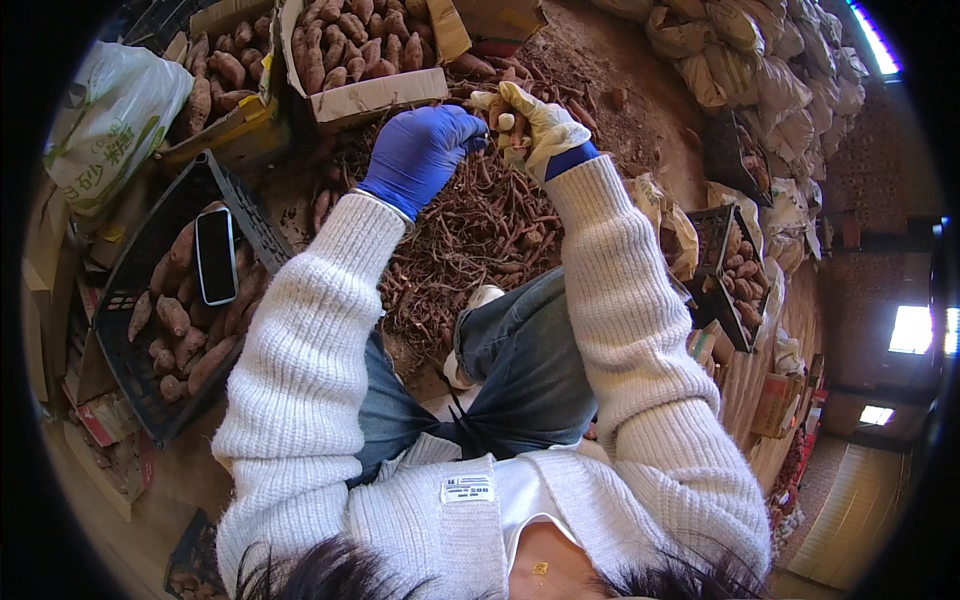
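My left hand, in a blue glove, is closed with its fingertips curled toward my right hand; what they pinch, if anything, is hidden. My right hand, in a pale work glove over a blue one, grips a sweet potato with a whitish end. Both hands are close together above a heap of thin reddish roots and small sweet potatoes on the ground. Just beyond my left hand is a cardboard box filled with sweet potatoes.
At the left, a black plastic crate holds sweet potatoes with a phone on top. Behind it are a plastic bag and another filled box. Crates of sweet potatoes and stacked sacks line the right.
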`<state>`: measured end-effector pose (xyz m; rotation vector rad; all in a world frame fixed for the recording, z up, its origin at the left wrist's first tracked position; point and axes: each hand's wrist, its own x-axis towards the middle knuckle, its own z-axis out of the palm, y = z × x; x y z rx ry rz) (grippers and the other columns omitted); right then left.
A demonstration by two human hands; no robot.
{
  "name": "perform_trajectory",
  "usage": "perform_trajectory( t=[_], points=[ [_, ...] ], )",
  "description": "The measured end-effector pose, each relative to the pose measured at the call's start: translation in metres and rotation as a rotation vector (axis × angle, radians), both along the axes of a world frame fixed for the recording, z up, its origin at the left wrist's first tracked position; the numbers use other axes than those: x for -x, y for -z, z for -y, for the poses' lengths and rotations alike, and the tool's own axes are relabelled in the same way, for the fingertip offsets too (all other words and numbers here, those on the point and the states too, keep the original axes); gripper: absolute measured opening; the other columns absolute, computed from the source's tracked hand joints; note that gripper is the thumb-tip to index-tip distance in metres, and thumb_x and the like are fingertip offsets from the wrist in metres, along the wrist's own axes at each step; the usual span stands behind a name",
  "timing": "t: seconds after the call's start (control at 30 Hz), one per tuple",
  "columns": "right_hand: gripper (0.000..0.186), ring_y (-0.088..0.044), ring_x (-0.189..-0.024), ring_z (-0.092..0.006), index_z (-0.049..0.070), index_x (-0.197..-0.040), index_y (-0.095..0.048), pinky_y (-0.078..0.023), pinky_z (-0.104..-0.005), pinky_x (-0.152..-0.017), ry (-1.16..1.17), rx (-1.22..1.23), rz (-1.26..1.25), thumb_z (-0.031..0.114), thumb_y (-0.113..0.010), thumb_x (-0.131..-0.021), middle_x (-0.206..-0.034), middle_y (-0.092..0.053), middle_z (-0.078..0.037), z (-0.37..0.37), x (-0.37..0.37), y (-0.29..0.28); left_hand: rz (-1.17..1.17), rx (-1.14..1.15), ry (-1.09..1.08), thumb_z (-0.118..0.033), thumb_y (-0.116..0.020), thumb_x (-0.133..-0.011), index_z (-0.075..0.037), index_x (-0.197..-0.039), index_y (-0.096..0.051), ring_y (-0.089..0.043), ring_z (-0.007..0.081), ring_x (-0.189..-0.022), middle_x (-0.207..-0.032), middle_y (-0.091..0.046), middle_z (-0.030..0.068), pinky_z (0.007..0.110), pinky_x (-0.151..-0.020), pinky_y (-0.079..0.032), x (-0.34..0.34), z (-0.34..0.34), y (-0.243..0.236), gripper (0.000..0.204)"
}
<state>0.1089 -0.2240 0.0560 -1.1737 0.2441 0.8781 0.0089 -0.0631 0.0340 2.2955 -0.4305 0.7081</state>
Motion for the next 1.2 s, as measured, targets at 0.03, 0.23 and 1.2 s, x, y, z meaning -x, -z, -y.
perform_trajectory(
  t=[0.03,0.23,1.2],
  points=[
    [0.033,-0.039,-0.035,-0.0087,0.005,-0.073,-0.067,-0.026,-0.0231,-0.033,0.021,0.021,0.034,0.036,-0.066,-0.083,-0.052,-0.057,-0.002,0.001,-0.001,0.001,-0.003,0.017,0.011,-0.009,-0.070,-0.074,-0.007,-0.090,-0.065,-0.062,0.0243,-0.073,-0.082,-0.064,0.0086,0.030,-0.067,-0.051,0.001,0.000,-0.003,0.017],
    [0.027,-0.046,-0.040,-0.0094,0.005,-0.076,-0.064,-0.033,-0.0226,-0.037,0.023,0.303,0.327,0.031,-0.072,-0.079,-0.061,-0.060,-0.002,-0.011,0.008,-0.007,-0.018,0.047,-0.282,-0.012,-0.070,-0.075,-0.008,-0.103,-0.064,-0.061,0.0265,-0.093,-0.103,-0.063,0.0116,0.034,-0.083,-0.049,-0.003,-0.009,0.002,0.030],
    [0.037,-0.064,-0.080,-0.0250,0.004,-0.097,-0.058,-0.049,-0.0342,-0.069,-0.603,1.112,1.075,0.036,-0.067,-0.081,-0.086,-0.066,-0.013,-0.030,0.033,0.003,-0.210,0.682,-0.246,-0.017,-0.075,-0.072,-0.004,-0.074,-0.066,-0.060,0.0234,-0.086,-0.095,-0.060,0.0084,0.033,-0.077,-0.049,-0.014,-0.004,0.006,0.016]
  ],
)
